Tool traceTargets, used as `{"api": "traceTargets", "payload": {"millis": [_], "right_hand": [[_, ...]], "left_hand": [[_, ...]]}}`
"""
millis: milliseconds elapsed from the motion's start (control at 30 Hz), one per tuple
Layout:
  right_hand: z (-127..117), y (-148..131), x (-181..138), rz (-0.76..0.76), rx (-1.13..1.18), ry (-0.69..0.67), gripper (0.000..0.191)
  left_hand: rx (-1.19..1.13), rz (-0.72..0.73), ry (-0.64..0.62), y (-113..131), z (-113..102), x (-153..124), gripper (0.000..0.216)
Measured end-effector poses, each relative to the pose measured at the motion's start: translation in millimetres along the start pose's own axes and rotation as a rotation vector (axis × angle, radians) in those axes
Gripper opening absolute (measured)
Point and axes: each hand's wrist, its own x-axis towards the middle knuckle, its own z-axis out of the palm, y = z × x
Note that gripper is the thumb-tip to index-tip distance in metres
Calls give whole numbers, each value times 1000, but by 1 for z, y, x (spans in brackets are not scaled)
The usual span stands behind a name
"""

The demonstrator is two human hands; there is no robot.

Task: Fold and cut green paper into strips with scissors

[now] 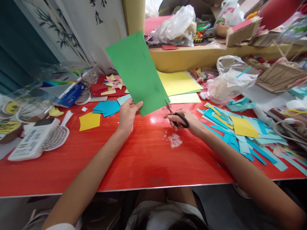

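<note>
Scissors [183, 119] sit gripped in the right hand [192, 120], blades at a corner of green paper [137, 73] pinched by the left hand [126, 116].

Cannot see all the fingertips of the left hand [127, 116], lost partly behind the green paper sheet [137, 73], nor the back of that sheet. Hard to confirm contact between the tips of the scissors [178, 114] and its edge. Impossible to follow every finger of the right hand [193, 120]. Cannot see the yellow sheets [181, 81] whole, covered in part by the green one. Too small to identify: the pale scraps [175, 140]. Too blurred to read: the print on the white container [33, 140]. Cut off by the top edge: the hanging scroll [105, 38].
</note>
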Motion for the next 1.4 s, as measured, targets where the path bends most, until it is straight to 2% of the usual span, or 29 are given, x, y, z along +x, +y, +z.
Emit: {"api": "traceTargets", "payload": {"millis": [700,1133,1400], "right_hand": [[3,1,-1,-17,-61,37,37],[8,6,-3,-148,-130,43,44],[12,0,-4,-79,-100,83,45]], "left_hand": [[26,13,-5,0,0,0,27],[17,21,-8,0,-2,1,23],[40,23,-36,0,-1,0,22]]}}
